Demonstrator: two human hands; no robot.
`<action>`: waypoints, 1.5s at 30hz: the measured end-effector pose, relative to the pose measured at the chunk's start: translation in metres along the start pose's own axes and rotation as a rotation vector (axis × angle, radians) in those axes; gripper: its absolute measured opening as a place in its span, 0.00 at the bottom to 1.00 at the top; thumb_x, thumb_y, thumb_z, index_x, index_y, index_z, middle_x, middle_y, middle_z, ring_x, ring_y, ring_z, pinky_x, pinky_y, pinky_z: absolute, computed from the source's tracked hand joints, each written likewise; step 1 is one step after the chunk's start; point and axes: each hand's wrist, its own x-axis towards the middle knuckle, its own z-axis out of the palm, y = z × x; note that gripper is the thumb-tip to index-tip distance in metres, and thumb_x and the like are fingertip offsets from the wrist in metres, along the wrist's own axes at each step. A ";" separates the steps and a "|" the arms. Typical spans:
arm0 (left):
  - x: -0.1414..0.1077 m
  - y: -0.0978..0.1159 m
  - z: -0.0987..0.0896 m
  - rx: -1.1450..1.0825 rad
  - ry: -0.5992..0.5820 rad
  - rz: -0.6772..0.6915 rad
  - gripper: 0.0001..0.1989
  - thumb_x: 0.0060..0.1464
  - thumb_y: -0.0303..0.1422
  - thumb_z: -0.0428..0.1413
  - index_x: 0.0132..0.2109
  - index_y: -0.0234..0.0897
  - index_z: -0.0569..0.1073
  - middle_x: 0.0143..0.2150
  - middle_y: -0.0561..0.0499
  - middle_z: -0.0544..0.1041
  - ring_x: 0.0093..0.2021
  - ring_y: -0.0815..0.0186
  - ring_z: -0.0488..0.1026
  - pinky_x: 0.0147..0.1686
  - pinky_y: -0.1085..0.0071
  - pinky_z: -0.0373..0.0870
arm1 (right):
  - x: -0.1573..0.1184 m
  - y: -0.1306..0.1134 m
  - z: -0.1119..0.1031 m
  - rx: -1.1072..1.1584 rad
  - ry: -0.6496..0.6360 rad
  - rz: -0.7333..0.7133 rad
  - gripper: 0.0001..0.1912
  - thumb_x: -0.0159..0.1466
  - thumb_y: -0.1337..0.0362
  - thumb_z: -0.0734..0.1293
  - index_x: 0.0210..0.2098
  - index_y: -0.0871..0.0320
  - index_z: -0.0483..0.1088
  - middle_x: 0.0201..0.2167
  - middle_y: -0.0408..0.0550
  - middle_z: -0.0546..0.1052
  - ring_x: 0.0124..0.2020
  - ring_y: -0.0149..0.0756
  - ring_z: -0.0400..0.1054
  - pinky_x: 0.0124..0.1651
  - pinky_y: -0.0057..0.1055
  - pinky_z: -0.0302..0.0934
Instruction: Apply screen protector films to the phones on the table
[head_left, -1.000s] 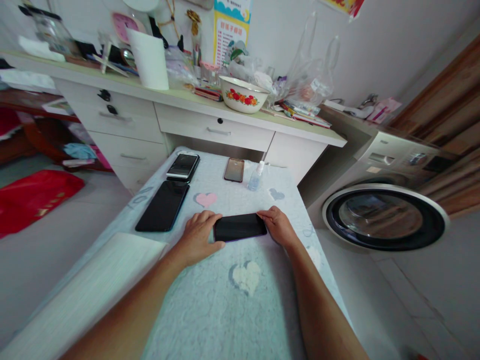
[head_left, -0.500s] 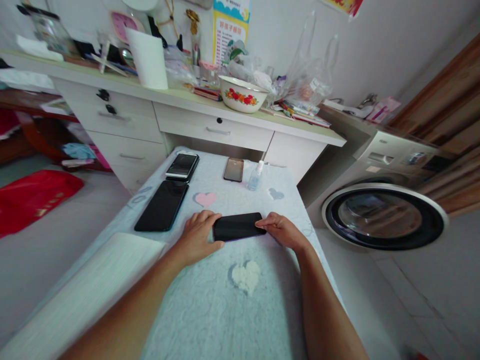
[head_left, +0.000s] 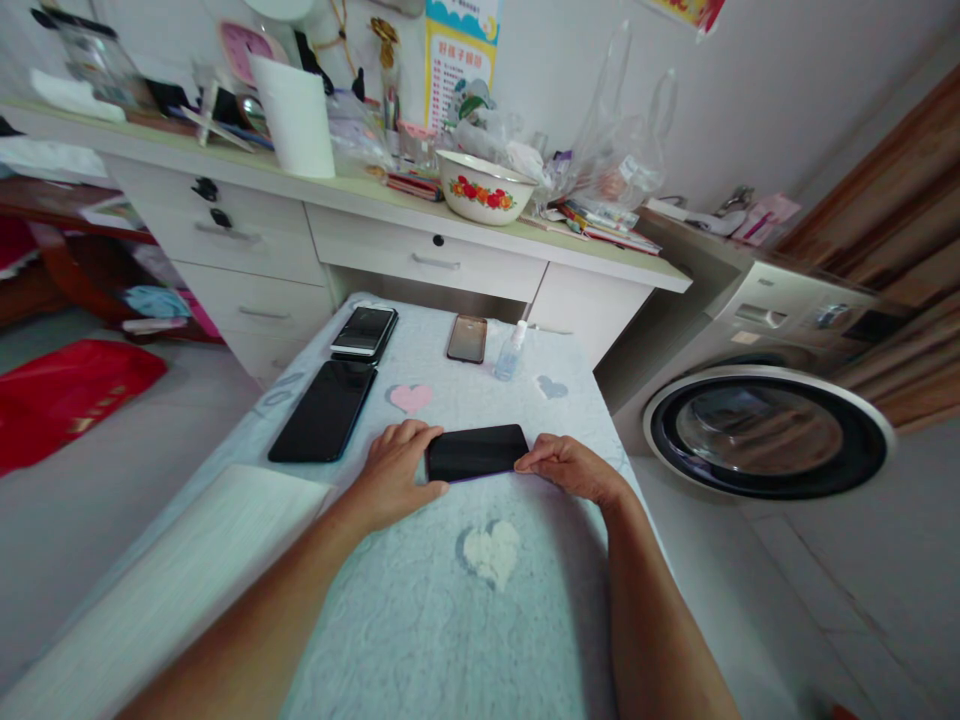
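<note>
A black smartphone [head_left: 477,453] lies sideways, screen up, on the cloth-covered table [head_left: 450,640]. My left hand [head_left: 399,467] grips its left end, thumb at the near corner and fingers at the far one. At the phone's right end my right hand [head_left: 566,467] is closed, its thumb and forefinger pinching the near right corner. Whether a thin film is between those fingertips I cannot make out. To the left rests a larger black tablet-like device [head_left: 324,412], with a white-framed phone [head_left: 364,330] on a dark one beyond it.
Farther back are a brownish phone case [head_left: 467,338] and a clear spray bottle [head_left: 511,352]. A folded white cloth or paper [head_left: 187,560] runs along the table's left side. A drawer desk [head_left: 420,245] with a flowered bowl [head_left: 484,188] stands behind; a washing machine [head_left: 765,430] is at right.
My right hand has shifted slightly right and nearer, from over the phone's right end to its near right corner. My left hand and the phone stay nearly where they were.
</note>
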 end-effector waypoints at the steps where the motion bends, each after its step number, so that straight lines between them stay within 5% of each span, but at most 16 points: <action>1: 0.000 0.000 0.000 0.001 -0.003 0.001 0.31 0.45 0.40 0.58 0.58 0.41 0.66 0.56 0.45 0.67 0.55 0.51 0.63 0.56 0.55 0.59 | 0.001 0.001 0.000 -0.016 0.017 -0.009 0.12 0.62 0.53 0.68 0.37 0.53 0.80 0.36 0.46 0.77 0.38 0.33 0.73 0.44 0.32 0.66; 16: 0.000 0.000 -0.001 -0.003 -0.008 -0.007 0.32 0.45 0.40 0.58 0.59 0.41 0.66 0.56 0.45 0.67 0.56 0.50 0.62 0.56 0.55 0.60 | 0.027 -0.004 0.018 -0.549 0.354 -0.101 0.14 0.67 0.67 0.62 0.43 0.52 0.79 0.30 0.46 0.69 0.34 0.34 0.66 0.40 0.30 0.60; 25: 0.000 -0.002 0.003 -0.010 -0.006 0.004 0.32 0.46 0.40 0.58 0.59 0.39 0.65 0.57 0.44 0.66 0.56 0.51 0.62 0.58 0.56 0.58 | 0.036 -0.008 0.022 -0.747 0.400 -0.063 0.15 0.68 0.68 0.60 0.44 0.54 0.78 0.33 0.49 0.69 0.36 0.35 0.65 0.42 0.29 0.58; 32: 0.000 -0.002 0.002 0.001 0.006 0.010 0.32 0.46 0.40 0.58 0.59 0.41 0.65 0.56 0.45 0.67 0.56 0.51 0.62 0.57 0.55 0.59 | 0.032 -0.010 0.021 -0.697 0.319 -0.105 0.15 0.67 0.71 0.61 0.45 0.52 0.78 0.33 0.47 0.69 0.36 0.35 0.66 0.42 0.29 0.59; 45: 0.001 -0.002 0.002 0.015 -0.014 0.001 0.32 0.46 0.39 0.58 0.60 0.39 0.65 0.57 0.44 0.66 0.56 0.52 0.62 0.57 0.56 0.58 | 0.009 0.000 0.009 -0.219 0.105 -0.087 0.12 0.66 0.62 0.64 0.43 0.53 0.79 0.33 0.45 0.72 0.34 0.30 0.69 0.41 0.29 0.63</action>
